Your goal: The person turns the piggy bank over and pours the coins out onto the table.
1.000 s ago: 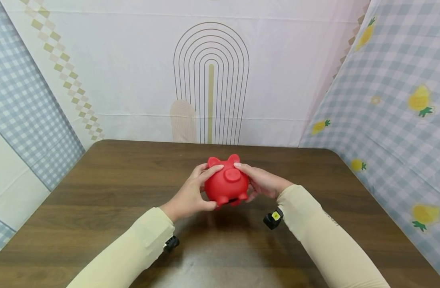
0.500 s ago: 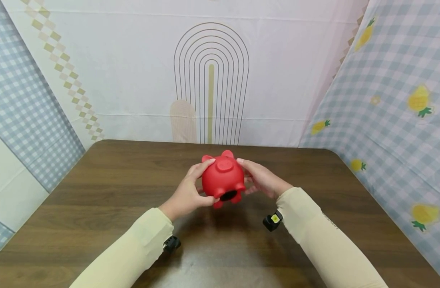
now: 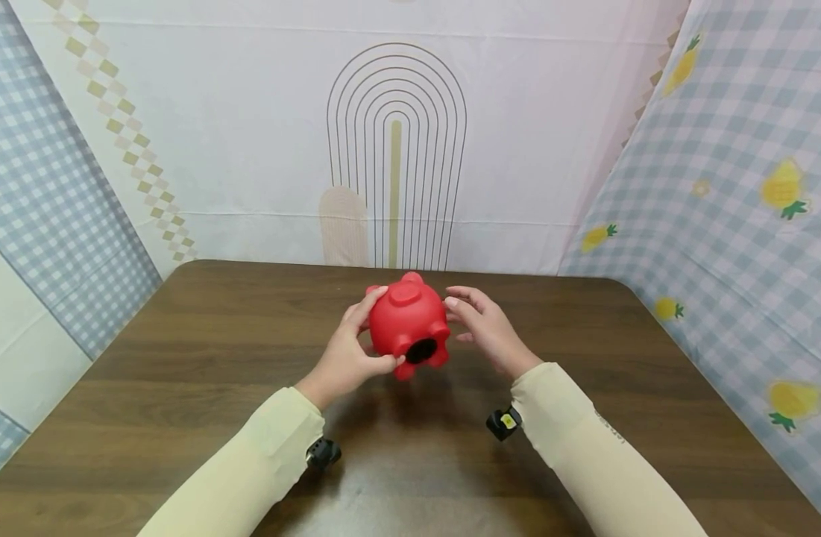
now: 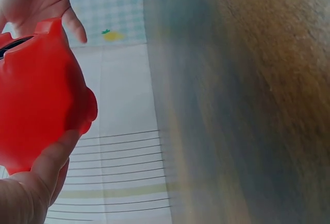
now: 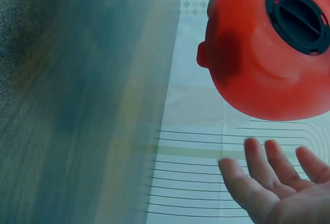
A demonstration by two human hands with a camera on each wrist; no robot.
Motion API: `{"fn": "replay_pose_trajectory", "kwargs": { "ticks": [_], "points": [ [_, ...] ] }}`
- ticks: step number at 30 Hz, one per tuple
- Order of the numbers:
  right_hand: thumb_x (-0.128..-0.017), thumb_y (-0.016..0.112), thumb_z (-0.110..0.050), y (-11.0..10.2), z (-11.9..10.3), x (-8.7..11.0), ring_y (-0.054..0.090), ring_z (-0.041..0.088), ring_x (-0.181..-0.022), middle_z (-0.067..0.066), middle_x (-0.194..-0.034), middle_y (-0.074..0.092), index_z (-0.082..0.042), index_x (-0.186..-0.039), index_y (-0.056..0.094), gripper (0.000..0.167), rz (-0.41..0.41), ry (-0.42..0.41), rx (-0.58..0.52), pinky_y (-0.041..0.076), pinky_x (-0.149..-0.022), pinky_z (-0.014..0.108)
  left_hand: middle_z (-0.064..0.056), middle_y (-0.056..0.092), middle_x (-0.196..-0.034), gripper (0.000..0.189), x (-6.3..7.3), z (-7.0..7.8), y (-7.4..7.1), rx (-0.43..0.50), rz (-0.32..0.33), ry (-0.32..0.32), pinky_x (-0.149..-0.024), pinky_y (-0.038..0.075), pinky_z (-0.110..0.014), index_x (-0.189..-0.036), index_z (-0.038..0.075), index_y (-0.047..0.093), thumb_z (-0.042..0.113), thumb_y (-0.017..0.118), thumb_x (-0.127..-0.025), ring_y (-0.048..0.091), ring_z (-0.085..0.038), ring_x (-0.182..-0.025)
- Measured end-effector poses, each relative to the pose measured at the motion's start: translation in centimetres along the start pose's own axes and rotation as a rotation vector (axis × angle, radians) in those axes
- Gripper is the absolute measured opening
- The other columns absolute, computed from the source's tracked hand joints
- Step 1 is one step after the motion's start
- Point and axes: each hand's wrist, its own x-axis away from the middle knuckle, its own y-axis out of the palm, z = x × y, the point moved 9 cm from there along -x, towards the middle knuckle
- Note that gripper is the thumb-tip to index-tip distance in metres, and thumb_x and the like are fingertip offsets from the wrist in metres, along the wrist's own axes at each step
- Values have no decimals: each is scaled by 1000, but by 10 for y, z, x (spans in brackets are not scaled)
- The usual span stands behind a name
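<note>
A red piggy bank is held up over the wooden table, tipped back so its snout points upward and its underside faces the person. On that underside sits a round black plug with a bar across it, between the stubby feet. My left hand grips the pig from its left side, thumb low by a foot and fingers up near the snout. My right hand is beside the pig's right side, fingers loosely bent; in the right wrist view a gap shows between its fingertips and the red body.
The brown wooden table stretches under both arms. Behind it hangs a white cloth with arch lines, and a checked cloth with pineapples is at the right. Each wrist carries a small black camera.
The piggy bank has tilted back and shifted slightly left and up, bringing the black plug into sight. My right hand has let go of its side and moved off it.
</note>
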Motion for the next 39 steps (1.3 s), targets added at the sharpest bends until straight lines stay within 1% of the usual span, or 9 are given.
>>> {"fn": "replay_pose_trajectory", "kwargs": {
  "ticks": [5,10,14,18,21,27,31,34,39],
  "points": [
    [-98,54,-27,-4,-8,5,56,31,-117,18,-131,55,-6,-137,46,45,75,-105,24,50,-93,45,-7,39,-136,89,-2,-1,-2,27,21,0,-82,56,-42,-144,37,37,7,79,-72,45,-30,-120],
    [-96,57,-19,-4,-14,9,57,27,-115,17,-125,59,-4,-132,51,39,137,-210,40,48,-94,35,-9,37,-138,88,-3,-4,-4,69,27,-9,-83,56,-43,-144,35,36,6,78,-74,46,-32,-121],
    [-94,59,-15,-5,-17,12,58,25,-112,17,-123,60,-2,-128,53,37,181,-271,61,47,-93,29,-9,36,-139,86,-3,-6,-5,78,26,-18,-84,56,-43,-145,34,36,6,78,-74,47,-33,-121],
    [-92,62,-13,-6,-19,16,60,24,-108,15,-119,62,-2,-125,56,35,222,-313,79,47,-90,24,-9,36,-140,86,-3,-7,-4,84,26,-17,-83,56,-42,-145,33,36,5,77,-75,49,-34,-119],
    [-92,64,-14,-6,-19,19,60,23,-107,13,-118,63,-4,-123,57,34,242,-326,94,49,-89,27,-9,37,-141,86,-3,-8,-5,86,20,-13,-82,56,-42,-146,32,35,5,76,-76,49,-34,-119],
    [-91,66,-16,-4,-20,24,60,23,-110,11,-119,64,-5,-123,59,35,272,-358,166,49,-91,45,-7,42,-140,86,-5,-10,-5,97,12,-24,-84,56,-42,-147,30,33,6,76,-77,49,-33,-119],
    [-89,68,-18,-4,-23,29,58,22,-111,9,-120,63,-6,-124,59,38,302,-392,251,48,-90,45,-8,42,-142,89,-6,-15,-5,109,20,-54,-86,55,-43,-150,28,29,6,76,-77,48,-33,-121],
    [-88,69,-20,-2,-24,33,56,24,-113,7,-121,61,-6,-124,59,40,318,-423,325,47,-93,45,-7,39,-144,91,-6,-18,-6,112,34,-77,-86,54,-45,-151,28,26,7,76,-77,47,-33,-123],
    [-86,71,-21,0,-28,38,55,24,-112,7,-121,60,-7,-123,61,41,349,-493,433,48,-96,46,-5,40,-142,89,-6,-20,-9,97,64,-101,-86,54,-44,-150,30,28,9,76,-78,47,-31,-122]
  ]
}}
